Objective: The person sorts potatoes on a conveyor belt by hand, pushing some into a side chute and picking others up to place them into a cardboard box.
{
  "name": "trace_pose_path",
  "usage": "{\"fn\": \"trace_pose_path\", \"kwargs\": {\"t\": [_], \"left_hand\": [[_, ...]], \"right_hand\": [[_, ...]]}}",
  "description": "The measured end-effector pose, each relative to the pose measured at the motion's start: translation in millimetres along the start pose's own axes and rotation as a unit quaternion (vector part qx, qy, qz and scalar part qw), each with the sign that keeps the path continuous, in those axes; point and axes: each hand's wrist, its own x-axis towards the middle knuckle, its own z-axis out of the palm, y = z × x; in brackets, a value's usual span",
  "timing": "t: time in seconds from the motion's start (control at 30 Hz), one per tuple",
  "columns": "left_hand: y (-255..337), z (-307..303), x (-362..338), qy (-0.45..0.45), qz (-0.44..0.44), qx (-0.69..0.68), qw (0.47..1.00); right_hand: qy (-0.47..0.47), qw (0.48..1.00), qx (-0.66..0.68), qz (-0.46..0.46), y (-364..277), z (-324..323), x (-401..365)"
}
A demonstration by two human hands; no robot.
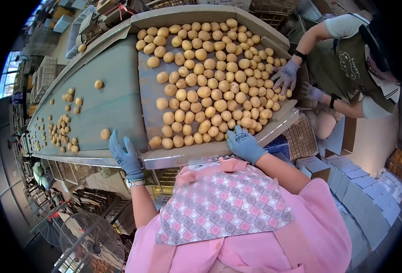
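Observation:
Many round yellow-brown potatoes [204, 92] cover the sorting tray [147, 102] in front of me. My left hand [126, 157], in a blue glove, is held over the near edge of the green conveyor belt [114, 107]. Its fingers are spread and hold nothing, and a single potato [105, 133] lies just beyond them. At the tray's near right, my right hand [246, 144], also gloved in blue, rests its fingertips against potatoes along the edge. Those fingers look apart, with no potato visibly gripped.
Across the right end, a co-worker's gloved hand [286, 76] touches potatoes; the other hand [312, 92] is nearby. A raised metal rim [187, 157] borders the tray. More potatoes [61, 129] lie farther along the belt. Cartons [353, 182] stand at lower right, a fan [91, 241] at lower left.

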Motion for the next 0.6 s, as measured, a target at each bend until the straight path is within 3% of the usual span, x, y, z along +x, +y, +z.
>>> {"fn": "trace_pose_path", "kwargs": {"t": [0.13, 0.27, 0.4, 0.5, 0.6], "left_hand": [[-0.6, -8.7, -3.7, -0.02, -0.009, -0.015, 1.0], [-17.4, -0.6, -2.9, -0.014, 0.017, -0.018, 1.0], [-10.4, -3.6, -2.5, -0.007, 0.005, -0.076, 0.997], [-10.8, -3.6, -2.4, -0.002, 0.002, -0.093, 0.996], [-13.8, -7.6, -4.7, 0.01, 0.0, -0.096, 0.995]], "right_hand": [[0.053, 0.993, 0.1, 0.022, 3.3, 24.0, -2.0], [-0.073, 0.984, 0.146, 0.071, 7.9, 19.6, 10.8], [-0.065, 0.984, 0.148, 0.074, 13.1, 13.3, 13.4], [-0.161, 0.967, 0.165, 0.106, 21.1, 8.4, 18.1], [-0.138, 0.974, 0.138, 0.115, 16.3, -0.2, 16.2]]}}
